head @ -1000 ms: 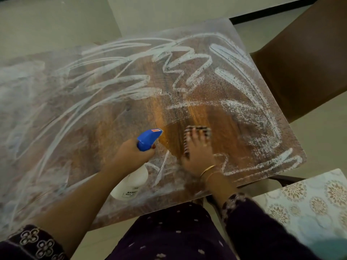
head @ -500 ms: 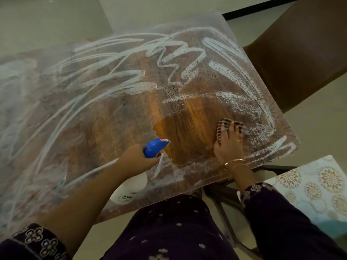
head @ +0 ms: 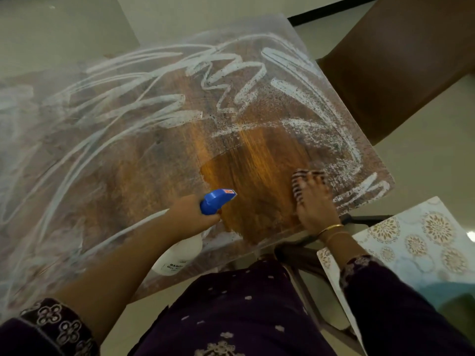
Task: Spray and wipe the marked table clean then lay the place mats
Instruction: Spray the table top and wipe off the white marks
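Left hand (head: 191,217): gripping the spray bottle (head: 217,199) at its neck, fingers curled round it, above the table's near edge.
Right hand (head: 313,204): pressing a striped cloth (head: 299,181) down, fingers stretched flat.
Table (head: 128,163): showing white scribbles (head: 231,70) around a wiped patch (head: 257,176).
Place mat (head: 416,242): lying off the table, right.

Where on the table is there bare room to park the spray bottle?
The wiped patch between the left hand holding the spray bottle and the right hand on the cloth is free but tight. Far and left stretches of the table hold only chalk marks. It is crowded along the near edge, at both hands.
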The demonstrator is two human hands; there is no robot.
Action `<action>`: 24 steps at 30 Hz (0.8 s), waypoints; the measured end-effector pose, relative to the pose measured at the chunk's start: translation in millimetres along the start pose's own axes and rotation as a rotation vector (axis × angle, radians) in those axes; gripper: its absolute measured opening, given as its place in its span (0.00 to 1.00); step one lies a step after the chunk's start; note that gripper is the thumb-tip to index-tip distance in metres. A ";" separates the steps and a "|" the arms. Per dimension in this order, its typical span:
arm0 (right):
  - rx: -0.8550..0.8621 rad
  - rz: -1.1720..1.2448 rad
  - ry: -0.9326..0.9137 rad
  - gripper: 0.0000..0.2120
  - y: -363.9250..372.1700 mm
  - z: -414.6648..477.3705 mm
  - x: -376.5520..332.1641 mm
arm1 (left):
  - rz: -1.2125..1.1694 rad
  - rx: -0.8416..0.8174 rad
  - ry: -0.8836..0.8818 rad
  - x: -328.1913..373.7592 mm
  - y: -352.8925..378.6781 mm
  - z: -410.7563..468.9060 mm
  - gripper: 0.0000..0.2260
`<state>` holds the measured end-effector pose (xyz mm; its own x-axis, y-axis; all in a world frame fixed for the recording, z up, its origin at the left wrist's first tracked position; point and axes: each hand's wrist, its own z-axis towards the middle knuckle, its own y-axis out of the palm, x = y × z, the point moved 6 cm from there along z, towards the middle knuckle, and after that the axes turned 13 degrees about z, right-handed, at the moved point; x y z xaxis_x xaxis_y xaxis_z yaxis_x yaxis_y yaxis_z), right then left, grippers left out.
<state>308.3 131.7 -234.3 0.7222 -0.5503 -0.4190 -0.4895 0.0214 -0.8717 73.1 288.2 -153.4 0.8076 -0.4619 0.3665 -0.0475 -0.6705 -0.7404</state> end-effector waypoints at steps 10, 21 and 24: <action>-0.016 0.126 0.098 0.35 -11.4 6.9 27.8 | 0.074 -0.128 0.042 38.7 28.5 -2.3 0.06; -0.028 0.087 -0.215 0.34 13.4 -21.1 -39.7 | -0.097 -0.018 -0.029 59.3 23.1 -1.1 0.08; -0.160 0.065 -0.490 0.31 47.0 -48.9 -88.3 | -0.124 0.012 -0.047 66.3 17.8 1.7 0.07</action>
<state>197.6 140.5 -225.9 0.8135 -0.0956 -0.5737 -0.5814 -0.1062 -0.8067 126.8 246.7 -143.3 0.8337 -0.3475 0.4292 0.0615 -0.7140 -0.6975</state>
